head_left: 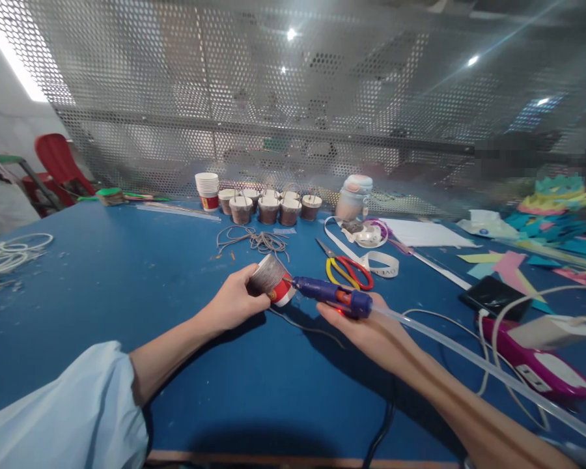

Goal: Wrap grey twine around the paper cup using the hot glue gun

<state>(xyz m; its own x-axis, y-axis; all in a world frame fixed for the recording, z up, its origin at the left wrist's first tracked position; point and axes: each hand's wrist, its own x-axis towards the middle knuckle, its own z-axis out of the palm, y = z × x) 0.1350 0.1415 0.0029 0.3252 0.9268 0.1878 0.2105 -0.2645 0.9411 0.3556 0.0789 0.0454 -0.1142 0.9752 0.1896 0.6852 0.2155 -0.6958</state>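
Tilted on its side in my left hand [237, 296] is a small paper cup [272, 279], its red and white print bare at the rim end and grey cord wound round the rest. My right hand [359, 324] grips a blue glue gun [329, 293], with a long clear glue stick [449, 339] running out of its back. The nozzle points left at the cup's red part; whether it touches I cannot tell. A loose tail of cord [307, 326] trails from the cup across the table. Behind the cup lies a tangle of grey cord [258, 240].
Several cord-wrapped cups [268, 210] stand at the back, beside a stack of paper cups [208, 189] and a bottle [354, 198]. Scissors [344, 267] and a ribbon roll [381, 264] lie beyond the glue gun. A magenta power strip [537, 365] with cables and a phone [494, 298] are at right.
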